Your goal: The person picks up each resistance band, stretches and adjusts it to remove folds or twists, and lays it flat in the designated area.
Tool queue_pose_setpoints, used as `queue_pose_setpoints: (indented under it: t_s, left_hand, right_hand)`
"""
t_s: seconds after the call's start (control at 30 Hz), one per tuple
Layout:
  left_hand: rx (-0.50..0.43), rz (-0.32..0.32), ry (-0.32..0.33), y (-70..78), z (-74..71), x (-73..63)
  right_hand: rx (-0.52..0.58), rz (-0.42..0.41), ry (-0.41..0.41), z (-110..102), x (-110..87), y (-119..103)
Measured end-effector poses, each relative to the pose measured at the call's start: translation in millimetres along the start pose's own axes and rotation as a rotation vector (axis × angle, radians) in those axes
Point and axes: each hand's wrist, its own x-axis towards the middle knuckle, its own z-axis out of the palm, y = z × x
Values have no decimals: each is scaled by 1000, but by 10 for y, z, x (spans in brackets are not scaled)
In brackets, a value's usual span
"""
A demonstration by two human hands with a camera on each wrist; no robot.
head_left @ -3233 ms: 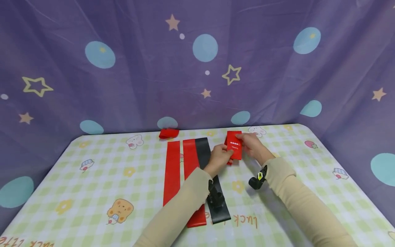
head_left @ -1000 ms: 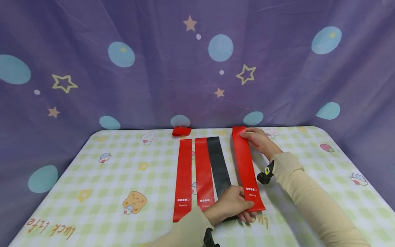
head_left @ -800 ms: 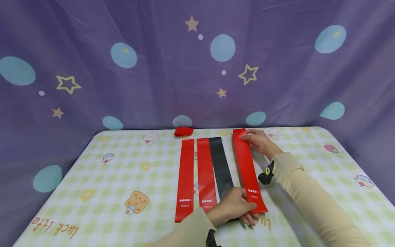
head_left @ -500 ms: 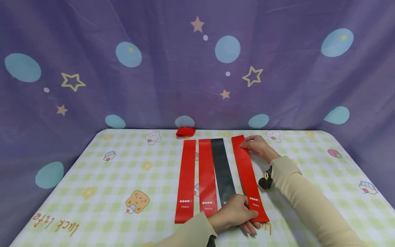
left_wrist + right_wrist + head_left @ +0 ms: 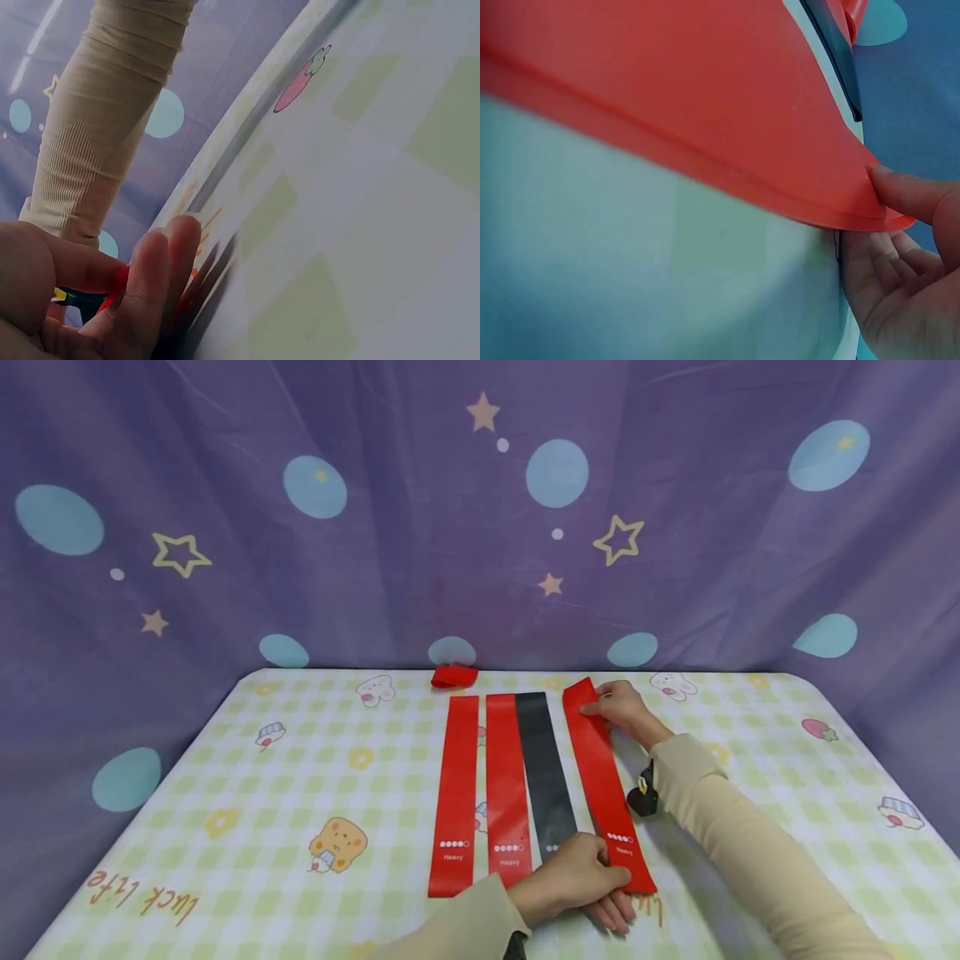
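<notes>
A red resistance band (image 5: 600, 768) marked "Heavy" stretches lengthwise between both hands at the right of the row. My left hand (image 5: 573, 878) pinches its near end, thumb on top and fingers beneath; the left wrist view shows a sliver of red between thumb and fingers. At the far end my right hand (image 5: 624, 706) grips the band's edge, and that end is slightly raised. In the right wrist view the thumb of the right hand (image 5: 911, 285) presses on top of the band (image 5: 705, 97), with the other fingers underneath.
Left of the held band lie a black band (image 5: 546, 760), partly under the left hand, and two flat red bands, a middle one (image 5: 506, 760) and a left one (image 5: 456, 777). A folded red band (image 5: 453, 676) sits at the table's back edge, by the purple curtain (image 5: 360, 568).
The held band was folded small between both hands; now it is unfolded to full length. My left hand has moved toward the near side. In the last second the band has sunk lower toward the table.
</notes>
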Motion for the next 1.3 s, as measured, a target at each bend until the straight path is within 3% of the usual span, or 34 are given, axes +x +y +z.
queue_pose_setpoints:
  t_s: [0.37,0.63,0.83,1.1,1.3]
  left_hand:
    - [52,-51,-17,46,-23,-41]
    - [119,-56,-21,50,-49,-115]
    - [152,-71,-23,90,-170,-167]
    - [158,41,124,192,-501,-146]
    - [204,102,291,296,-820,-93]
  right_hand:
    - [-99,-82,50,-113,-31,-34]
    - [-50,-79,54,-150,-33,-39]
    - [-44,-129,65,-212,-43,-63]
    - [15,-94,38,-246,-65,-78]
    - [21,-78,37,-210,-135,-98]
